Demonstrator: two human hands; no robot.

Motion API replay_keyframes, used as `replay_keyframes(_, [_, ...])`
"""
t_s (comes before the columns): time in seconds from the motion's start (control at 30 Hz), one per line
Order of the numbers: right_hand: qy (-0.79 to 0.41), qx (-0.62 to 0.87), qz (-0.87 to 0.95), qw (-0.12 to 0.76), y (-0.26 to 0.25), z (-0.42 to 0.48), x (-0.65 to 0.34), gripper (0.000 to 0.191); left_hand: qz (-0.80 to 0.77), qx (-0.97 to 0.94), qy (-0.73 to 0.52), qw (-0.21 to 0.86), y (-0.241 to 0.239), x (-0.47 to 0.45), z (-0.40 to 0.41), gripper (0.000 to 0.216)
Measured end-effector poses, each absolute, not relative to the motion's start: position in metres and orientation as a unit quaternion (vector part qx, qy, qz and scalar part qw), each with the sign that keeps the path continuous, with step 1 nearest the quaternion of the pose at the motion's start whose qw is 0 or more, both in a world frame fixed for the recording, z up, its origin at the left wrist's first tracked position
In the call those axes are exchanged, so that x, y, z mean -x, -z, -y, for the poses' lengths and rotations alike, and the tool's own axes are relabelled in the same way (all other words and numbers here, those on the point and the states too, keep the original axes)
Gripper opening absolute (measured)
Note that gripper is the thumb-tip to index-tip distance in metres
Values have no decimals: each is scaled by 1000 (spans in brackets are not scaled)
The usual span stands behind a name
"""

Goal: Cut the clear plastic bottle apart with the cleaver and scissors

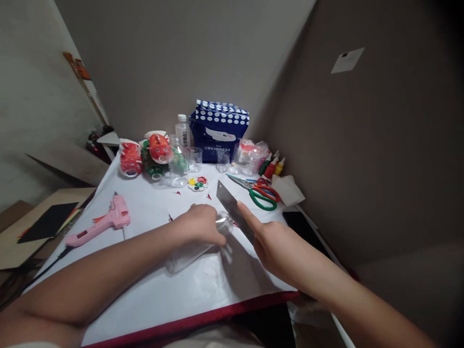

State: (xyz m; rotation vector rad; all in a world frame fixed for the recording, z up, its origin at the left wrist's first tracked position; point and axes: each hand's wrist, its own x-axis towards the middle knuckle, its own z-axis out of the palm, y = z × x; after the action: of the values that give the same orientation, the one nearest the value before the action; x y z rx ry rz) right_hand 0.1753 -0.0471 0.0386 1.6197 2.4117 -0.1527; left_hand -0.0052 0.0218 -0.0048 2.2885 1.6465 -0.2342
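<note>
Held a clear bottle [186, 256] on the white table [145, 295] with the left hand [202, 224], gripping it around the middle, just below the centre of the frame. Gripped a grey blade [235, 205] in the right hand [270, 239], at the centre, tilted, close to the bottle's right end. Could not tell touching from a narrow gap there. Had a pink glue gun [118, 213] at left and green-handled scissors [251, 192] right of centre.
</note>
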Motion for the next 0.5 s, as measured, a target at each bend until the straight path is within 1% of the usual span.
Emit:
replay_keyframes(0.1, [19, -543, -832, 109, -41, 34, -164, 82, -574, -800, 82, 154, 4, 5, -21, 56])
replay_keyframes(0.2, [-3, -537, -836, 110, -44, 17, -150, 84, -573, -801, 81, 153, 2, 4, -21, 56])
replay_keyframes(0.33, [16, -532, -843, 83, -45, 3, -142, 82, -567, -807, 79, 145, 2, 3, -19, 48])
replay_keyframes(0.5, [25, -558, -827, 67, -32, 19, -154, 85, -569, -808, 77, 127, 4, 2, -16, 50])
